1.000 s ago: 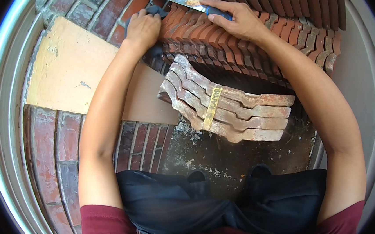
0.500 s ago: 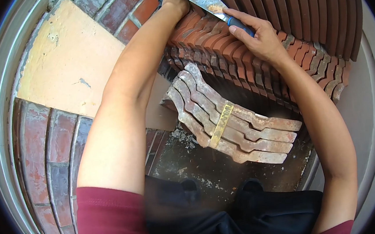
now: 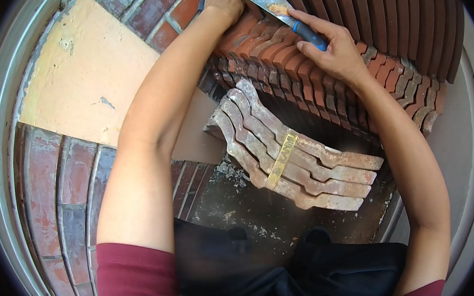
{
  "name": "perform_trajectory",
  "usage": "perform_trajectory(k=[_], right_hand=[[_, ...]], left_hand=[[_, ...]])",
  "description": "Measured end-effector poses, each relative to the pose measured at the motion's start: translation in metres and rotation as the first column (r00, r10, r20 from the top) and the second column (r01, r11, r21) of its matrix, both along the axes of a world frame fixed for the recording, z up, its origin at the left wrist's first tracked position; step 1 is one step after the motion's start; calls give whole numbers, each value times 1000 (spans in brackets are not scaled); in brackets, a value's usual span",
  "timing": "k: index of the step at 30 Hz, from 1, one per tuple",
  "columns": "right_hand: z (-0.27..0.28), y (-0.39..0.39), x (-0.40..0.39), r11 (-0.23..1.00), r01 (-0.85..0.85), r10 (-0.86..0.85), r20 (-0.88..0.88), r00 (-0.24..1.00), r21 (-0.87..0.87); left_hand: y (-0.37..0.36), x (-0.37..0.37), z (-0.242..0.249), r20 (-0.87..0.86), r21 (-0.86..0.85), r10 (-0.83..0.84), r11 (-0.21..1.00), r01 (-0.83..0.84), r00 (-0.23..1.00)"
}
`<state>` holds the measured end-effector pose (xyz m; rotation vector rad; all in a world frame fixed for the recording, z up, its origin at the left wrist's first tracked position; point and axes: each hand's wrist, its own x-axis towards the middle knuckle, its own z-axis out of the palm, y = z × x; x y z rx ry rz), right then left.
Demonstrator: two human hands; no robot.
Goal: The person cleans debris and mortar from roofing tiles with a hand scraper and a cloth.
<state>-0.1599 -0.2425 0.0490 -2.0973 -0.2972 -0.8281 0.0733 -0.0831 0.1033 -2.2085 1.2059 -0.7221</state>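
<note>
In my right hand [image 3: 336, 45] is a putty knife [image 3: 293, 15] with a blue and dark handle. Its broad metal blade points up and left, smeared with tan residue, over a stack of reddish roof tiles [image 3: 273, 47]. My left hand [image 3: 224, 5] is at the top, by the left end of that stack, its fingers curled. A dark blue-grey object [image 3: 202, 0] shows at its edge; what it is I cannot make out. Below the stack lies a bundle of several worn, pale-crusted tiles [image 3: 305, 159] with a yellow strap [image 3: 281, 161] across it.
Upright dark brown tiles [image 3: 371, 9] stand in a row behind the stack. At left are a cream panel [image 3: 86, 76] and a brick wall [image 3: 48, 190]. A curved metal rim [image 3: 4, 166] bounds the far left. Pale crumbs litter the dark floor [image 3: 242, 209].
My right hand has shifted slightly right and down with the putty knife. My left hand has also moved a little right and down, its fingers more visible.
</note>
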Motion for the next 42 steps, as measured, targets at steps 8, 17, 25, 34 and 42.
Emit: perform_trajectory(k=[8, 17, 25, 34, 42], right_hand=[[9, 15, -13, 961, 126, -99, 119, 988, -247], [29, 97, 35, 928, 232, -300, -216, 929, -290], [58, 127, 78, 914, 394, -246, -648, 721, 91], [38, 128, 125, 906, 423, -367, -460, 809, 22], [38, 128, 127, 893, 449, -403, -503, 765, -32]], left_hand=[[57, -69, 2, -358, -68, 82, 991, -114, 930], [84, -91, -55, -179, -492, -126, 870, 23, 976], [89, -81, -75, -78, -615, -263, 772, 161, 962], [87, -84, -74, -148, -580, -220, 809, 96, 964], [84, -82, -76, -125, -588, -210, 803, 98, 970]])
